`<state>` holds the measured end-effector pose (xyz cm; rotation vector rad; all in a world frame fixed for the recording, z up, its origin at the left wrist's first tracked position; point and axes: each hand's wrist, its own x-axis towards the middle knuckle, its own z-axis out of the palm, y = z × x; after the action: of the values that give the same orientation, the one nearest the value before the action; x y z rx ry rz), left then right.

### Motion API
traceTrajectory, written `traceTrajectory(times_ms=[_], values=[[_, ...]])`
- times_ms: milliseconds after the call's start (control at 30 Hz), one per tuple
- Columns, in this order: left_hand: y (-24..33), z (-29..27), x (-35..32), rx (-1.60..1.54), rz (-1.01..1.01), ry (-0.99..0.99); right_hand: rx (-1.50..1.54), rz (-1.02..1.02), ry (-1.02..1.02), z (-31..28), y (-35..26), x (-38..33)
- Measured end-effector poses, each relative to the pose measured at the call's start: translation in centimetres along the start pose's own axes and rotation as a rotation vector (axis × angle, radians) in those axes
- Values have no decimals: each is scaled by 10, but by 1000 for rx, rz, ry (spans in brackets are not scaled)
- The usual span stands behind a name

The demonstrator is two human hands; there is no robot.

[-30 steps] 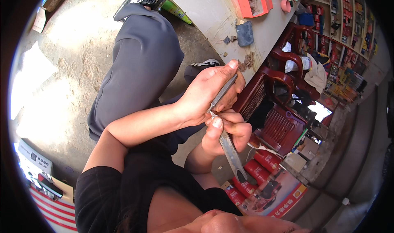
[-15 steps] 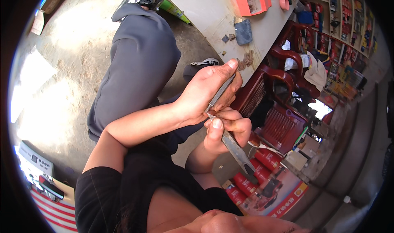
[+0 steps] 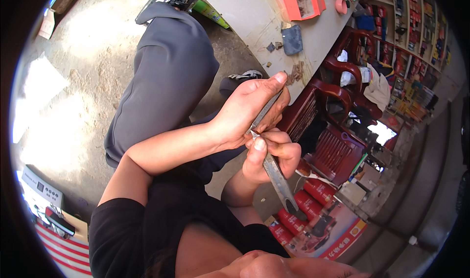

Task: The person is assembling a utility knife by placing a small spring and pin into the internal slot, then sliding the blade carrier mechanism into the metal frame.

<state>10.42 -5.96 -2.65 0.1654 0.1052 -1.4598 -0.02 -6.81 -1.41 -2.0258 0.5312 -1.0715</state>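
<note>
My left hand [image 3: 252, 104] is closed round a narrow dark grey bar [image 3: 267, 110], its thumb pointing up and away along it. My right hand [image 3: 271, 155] pinches a knife [image 3: 279, 180] with a long, flat, worn grey metal handle. Its handle end slants down past my right palm. The knife's pointed tip meets the near end of the bar, between my two hands. A small brown bit shows at this contact, too small to name. My left fingers are partly hidden behind the bar and palm.
Ahead is a pale table [image 3: 240, 18] with an orange-red tray [image 3: 304, 4], a dark grey flat block [image 3: 292, 39] and brown scraps [image 3: 296, 72]. Dark red wooden chairs [image 3: 338, 150] stand at right, before stocked shelves [image 3: 411, 28]. Red canisters [image 3: 308, 204] appear lower right.
The knife in my right hand has tilted a little steeper, its tip sliding slightly up onto the bar's end. My left hand has barely moved.
</note>
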Motion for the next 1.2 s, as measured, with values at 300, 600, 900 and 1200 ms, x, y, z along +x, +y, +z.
traceTrajectory(times_ms=[300,600,900,1200], values=[[-2,-2,1,-4,8,-5,-27,25,41,2,-2,2],[-1,-1,2,-50,-19,29,-72,-30,-44,-3,1,2],[0,-4,3,-47,-19,31,-78,-11,-115,-3,0,4],[-4,-1,3,11,-1,9,115,69,23,-2,-1,1]])
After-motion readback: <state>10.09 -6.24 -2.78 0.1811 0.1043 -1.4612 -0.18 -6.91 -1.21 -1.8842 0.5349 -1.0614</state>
